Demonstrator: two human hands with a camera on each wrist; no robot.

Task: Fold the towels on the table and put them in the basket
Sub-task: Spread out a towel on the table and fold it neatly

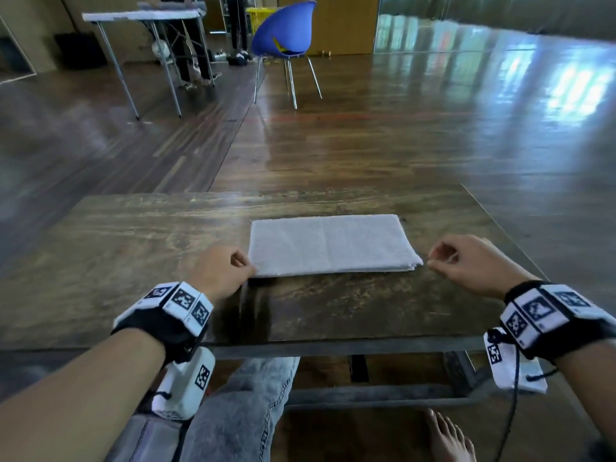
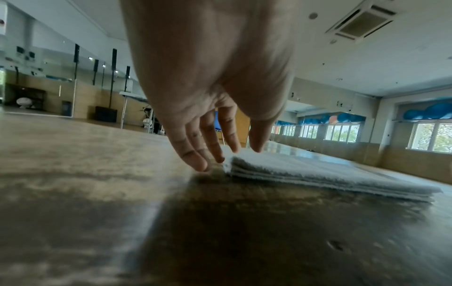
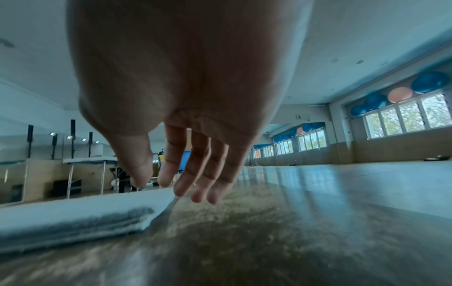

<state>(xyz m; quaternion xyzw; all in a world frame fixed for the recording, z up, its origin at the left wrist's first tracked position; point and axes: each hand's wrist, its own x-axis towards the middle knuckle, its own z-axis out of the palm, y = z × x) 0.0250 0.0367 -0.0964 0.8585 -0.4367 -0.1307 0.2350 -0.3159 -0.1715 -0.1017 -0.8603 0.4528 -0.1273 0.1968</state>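
Note:
A light grey towel (image 1: pixel 330 245) lies folded into a flat rectangle in several layers on the dark wooden table (image 1: pixel 133 245). My left hand (image 1: pixel 248 263) is at its near left corner; in the left wrist view the fingers (image 2: pixel 203 162) point down, nearly straight, touching the table by the towel (image 2: pixel 318 170) corner, with the thumb over it. My right hand (image 1: pixel 430 261) hovers just off the near right corner, fingers loosely curled and holding nothing. In the right wrist view its fingertips (image 3: pixel 181 191) hang beside the towel (image 3: pixel 73 212) edge. No basket is in view.
Bare tabletop lies to the left of the towel and in front of it. Beyond the table stand a blue chair (image 1: pixel 286 31) and a second table (image 1: pixel 143 16) with a person's legs (image 1: pixel 190 51) behind it. My knee (image 1: pixel 253 395) and bare foot (image 1: pixel 446 438) are under the table.

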